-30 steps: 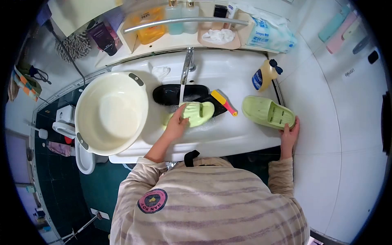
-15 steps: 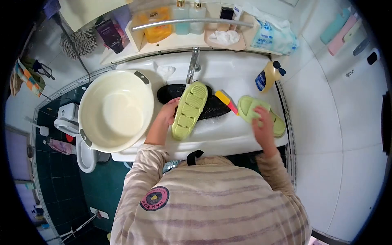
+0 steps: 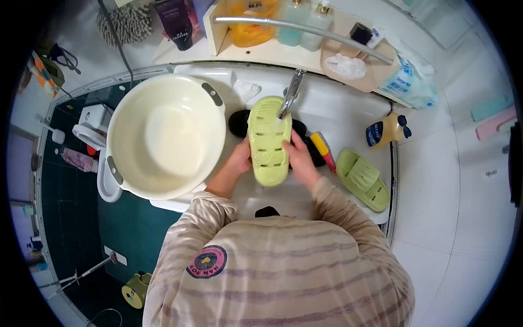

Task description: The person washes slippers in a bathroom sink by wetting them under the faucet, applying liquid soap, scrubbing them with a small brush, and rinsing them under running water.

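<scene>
A light green slipper (image 3: 269, 147) is held in both hands over the sink, its slotted sole facing up and its far end beneath the faucet (image 3: 292, 94). My left hand (image 3: 239, 156) grips its left edge. On the opposite edge, my right hand (image 3: 301, 161) is closed with the thumb on top. Partly hidden under the slipper is black footwear (image 3: 238, 124) in the sink. A yellow and red handled tool (image 3: 323, 150) lies to the right. Beyond it the other green slipper (image 3: 362, 180) rests upright on the sink's right side.
A large cream basin (image 3: 171, 139) stands on the sink's left side. A yellowish bottle with a dark cap (image 3: 385, 131) is at the right rear. Above the back edge runs a shelf (image 3: 234, 56) with bottles, a tissue pack and a metal rail.
My right hand has left the other slipper and taken hold of the right edge of the held one. The held slipper has moved under the faucet. The camera view has shifted.
</scene>
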{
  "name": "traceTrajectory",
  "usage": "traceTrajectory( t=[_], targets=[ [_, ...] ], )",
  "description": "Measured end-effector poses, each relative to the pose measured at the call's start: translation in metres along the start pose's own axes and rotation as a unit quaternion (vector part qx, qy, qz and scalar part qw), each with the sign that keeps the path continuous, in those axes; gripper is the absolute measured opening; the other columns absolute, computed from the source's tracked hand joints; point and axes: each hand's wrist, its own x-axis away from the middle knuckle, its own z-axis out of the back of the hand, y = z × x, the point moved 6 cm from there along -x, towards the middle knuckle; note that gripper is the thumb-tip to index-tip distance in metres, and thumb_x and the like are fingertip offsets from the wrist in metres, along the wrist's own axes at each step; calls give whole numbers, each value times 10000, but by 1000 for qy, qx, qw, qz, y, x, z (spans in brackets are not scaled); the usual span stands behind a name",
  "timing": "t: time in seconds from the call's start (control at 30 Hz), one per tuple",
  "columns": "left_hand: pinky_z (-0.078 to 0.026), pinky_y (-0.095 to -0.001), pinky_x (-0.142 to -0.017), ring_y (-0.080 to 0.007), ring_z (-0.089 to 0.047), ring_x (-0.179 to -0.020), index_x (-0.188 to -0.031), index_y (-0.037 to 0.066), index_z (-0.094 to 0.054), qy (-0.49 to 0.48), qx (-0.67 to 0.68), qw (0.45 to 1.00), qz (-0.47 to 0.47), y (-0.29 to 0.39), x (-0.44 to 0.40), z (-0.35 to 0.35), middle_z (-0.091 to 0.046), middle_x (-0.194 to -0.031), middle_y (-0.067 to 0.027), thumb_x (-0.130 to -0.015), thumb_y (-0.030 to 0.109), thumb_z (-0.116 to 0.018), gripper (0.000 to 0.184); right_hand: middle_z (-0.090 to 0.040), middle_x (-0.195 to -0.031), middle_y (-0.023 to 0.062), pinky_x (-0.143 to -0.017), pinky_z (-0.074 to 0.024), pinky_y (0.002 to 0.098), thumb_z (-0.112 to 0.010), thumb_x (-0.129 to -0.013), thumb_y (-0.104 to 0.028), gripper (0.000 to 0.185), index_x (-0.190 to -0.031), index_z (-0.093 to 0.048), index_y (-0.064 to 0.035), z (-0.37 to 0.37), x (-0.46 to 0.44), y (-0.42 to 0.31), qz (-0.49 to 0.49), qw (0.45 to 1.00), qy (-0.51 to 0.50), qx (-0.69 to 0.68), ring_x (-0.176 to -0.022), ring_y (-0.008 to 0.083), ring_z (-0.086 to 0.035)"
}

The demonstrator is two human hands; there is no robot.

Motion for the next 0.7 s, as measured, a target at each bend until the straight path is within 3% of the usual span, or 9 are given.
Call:
traceTrajectory(
  t=[0.03, 0.1, 0.17, 0.23, 0.3, 0.43, 0.53, 0.63, 0.7],
  targets=[
    [-483, -402, -934, -245, -587, -1088, -1262, 58, -509, 36, -58, 998, -5, 0, 4, -2, -588, -1210, -121, -985, 399, -371, 461, -529, -1270, 54, -912, -439, 267, -575, -921, -171, 536, -1409, -371, -87, 4, -4, -5, 5, 1000, -7, -11, -1084, 129, -533],
    [-465, -414, -945, -230, -556, -1136, -1312, 79, -460, 24, -43, 999, 14, 2, 10, -11, -547, -1272, -105, -967, 462, -383, 522, -545, -1247, 57, -897, -455, 265, -571, -923, -153, 527, -1406, -374, -73, 16, -14, -11, 7, 1000, -1, -14, -1060, 126, -550],
    [-448, -449, -957, -234, -540, -1154, -1366, 107, -388, -86, 27, 996, 20, 4, 17, -33, -474, -1354, -93, -962, 513, -349, 574, -544, -1249, 60, -908, -455, 272, -567, -924, -137, 525, -1402, -368, -49, 14, -15, -24, 14, 999, -44, -16, -1071, 127, -547],
    [-474, -460, -924, -244, -551, -1134, -1404, 125, -304, -127, 56, 990, 20, 0, 13, -37, -442, -1368, -92, -961, 440, -435, 560, -546, -1245, 60, -915, -454, 282, -569, -923, -130, 529, -1400, -364, -32, 18, -16, -27, 9, 999, -35, -15, -1073, 132, -547],
    [-514, -430, -877, -237, -555, -1126, -1388, 116, -290, -85, -37, 996, -20, -5, 9, -31, -478, -1312, -92, -939, 279, -549, 544, -551, -1240, 62, -917, -448, 274, -545, -940, -143, 485, -1384, -389, -25, 23, -22, -22, 12, 999, -48, 7, -1079, 129, -543],
    [-492, -445, -921, -256, -515, -1179, -1382, 115, -296, -66, -14, 997, -43, 0, 15, -38, -488, -1300, -91, -902, 162, -603, 571, -565, -1221, 65, -907, -450, 268, -505, -965, -193, 427, -1348, -435, -17, 39, -31, -4, -6, 999, -21, 30, -1059, 129, -552],
    [-498, -443, -913, -258, -518, -1169, -1336, 123, -331, 4, 1, 989, -148, 21, 22, -36, -499, -1278, -85, -896, 126, -606, 519, -585, -1181, 62, -888, -454, 258, -457, -985, -258, 385, -1278, -504, -13, 47, -23, 9, -54, 997, 23, 43, -1029, 128, -561],
    [-494, -429, -922, -254, -516, -1166, -1332, 115, -328, 29, -7, 973, -229, 32, 27, -35, -488, -1288, -89, -882, 69, -608, 531, -586, -1169, 75, -898, -474, 360, -415, -992, -333, 372, -1242, -483, -66, 43, -4, 33, -185, 979, 35, -71, -1064, 180, -578],
    [-500, -410, -917, -244, -527, -1146, -1312, 107, -327, 32, -35, 969, -243, 35, 35, -42, -495, -1272, -91, -877, 52, -610, 522, -573, -1193, 79, -903, -475, 409, -392, -994, -358, 377, -1255, -451, -92, 39, -2, 42, -174, 979, 17, -107, -1086, 207, -578]
  ],
)
